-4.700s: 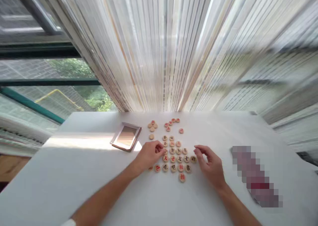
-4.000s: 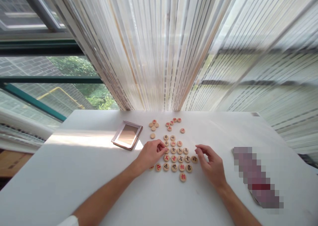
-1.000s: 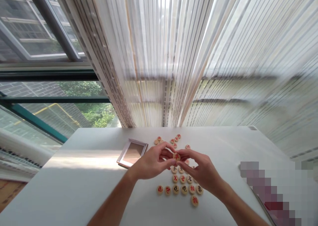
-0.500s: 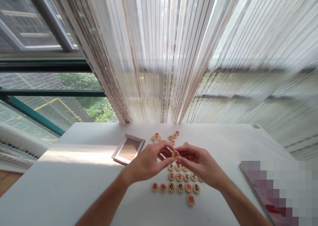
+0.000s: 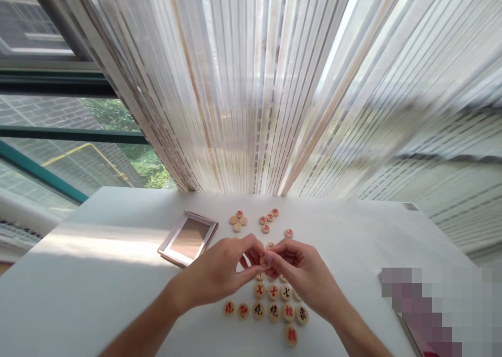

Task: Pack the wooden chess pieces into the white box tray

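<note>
Pinching chess pc [image 5: 263,261] edge-on btwn left hand [image 5: 217,273], right hand [image 5: 300,273].

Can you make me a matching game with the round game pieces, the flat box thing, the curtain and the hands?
Things:
1. shallow box
2. striped curtain
3. small wooden disc
4. single disc with a red mark

Places:
A. pinched between the fingers of both hands
B. lying alone, nearest the person
C. on the white table, left of the hands
D. hanging behind the table

Pairs: 1-C, 2-D, 3-A, 4-B
</note>
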Demonstrator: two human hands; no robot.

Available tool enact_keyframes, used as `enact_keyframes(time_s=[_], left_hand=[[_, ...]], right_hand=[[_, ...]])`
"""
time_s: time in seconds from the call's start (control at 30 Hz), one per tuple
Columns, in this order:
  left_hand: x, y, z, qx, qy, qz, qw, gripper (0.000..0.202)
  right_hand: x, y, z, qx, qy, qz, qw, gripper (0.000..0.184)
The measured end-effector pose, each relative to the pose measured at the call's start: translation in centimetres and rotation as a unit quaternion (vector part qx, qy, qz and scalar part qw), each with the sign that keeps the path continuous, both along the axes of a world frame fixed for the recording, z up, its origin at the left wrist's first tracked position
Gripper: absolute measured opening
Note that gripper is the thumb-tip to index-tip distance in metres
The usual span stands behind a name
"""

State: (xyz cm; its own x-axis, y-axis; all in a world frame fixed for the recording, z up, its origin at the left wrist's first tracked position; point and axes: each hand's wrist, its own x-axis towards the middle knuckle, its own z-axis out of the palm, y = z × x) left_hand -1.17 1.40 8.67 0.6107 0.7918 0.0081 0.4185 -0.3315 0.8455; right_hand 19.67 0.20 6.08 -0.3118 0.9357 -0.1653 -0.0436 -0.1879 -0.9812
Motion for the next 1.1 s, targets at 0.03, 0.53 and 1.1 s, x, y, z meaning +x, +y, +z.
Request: enact_keyframes(time_s=[0.03,0.53,1.1], left_hand=[[-0.2,0.0,0.1,-0.002,0.006,0.0,1.0,0.013],[-2.0,0.5,0.9,0.008,0.009,-0.008,1.0,0.016],[-1.3,1.3,-0.6,-0.101,-0.115,-0.006,0.988,0.03]], right_hand=[[0.0,0.0,0.0,-0.001,0.002,0.005,1.0,0.039],[-0.1,-0.5,0.5,-0.011,0.053,0.072,0.996,0.035],[0.2,-1.3,1.8,0.176,-0.085,0.026,0.98,0.025]])
